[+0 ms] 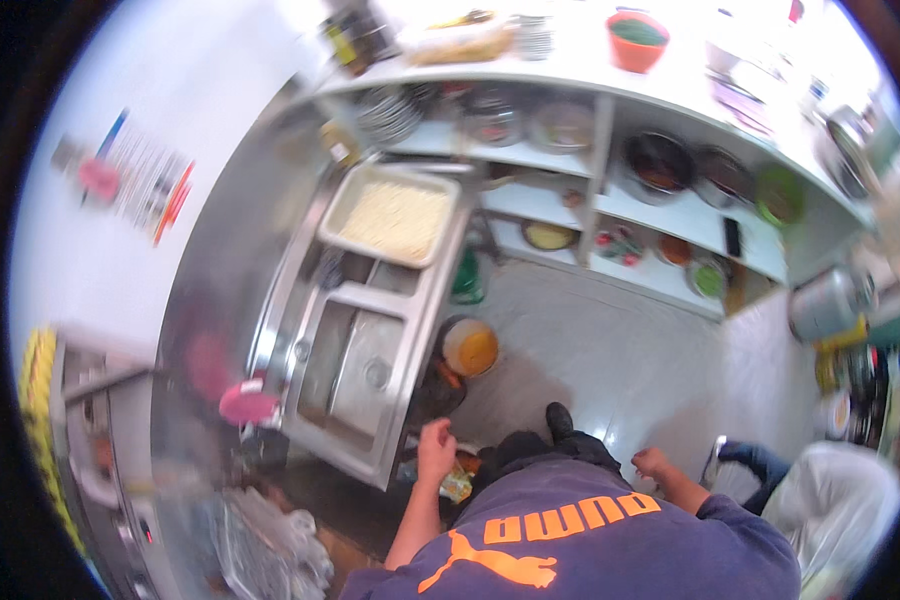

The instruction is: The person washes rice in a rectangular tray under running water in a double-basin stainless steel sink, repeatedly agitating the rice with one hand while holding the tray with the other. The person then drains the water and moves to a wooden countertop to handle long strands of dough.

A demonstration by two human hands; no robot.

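My left hand [436, 448] hangs empty at my left side, its fingers curled in. It is nearest to the front corner of a stainless steel double sink [386, 465], apart from it. My right hand [650, 463] is low at my right side, loosely closed, with nothing seen in it. Across the sink's far basin sits a pale rectangular tub [332, 225] holding a crumbly cream-coloured food [396, 217]. The near basin [360, 367] shows its drain. On the floor beside the sink stands a bucket with an orange top or contents [471, 349].
White shelving [604, 150] ahead carries stacked plates [388, 114], pots [658, 161] and bowls. On its top stands an orange bucket [636, 45] with green contents. A person in white [832, 495] is close at my right. A pink round object [249, 403] is by the sink's left edge.
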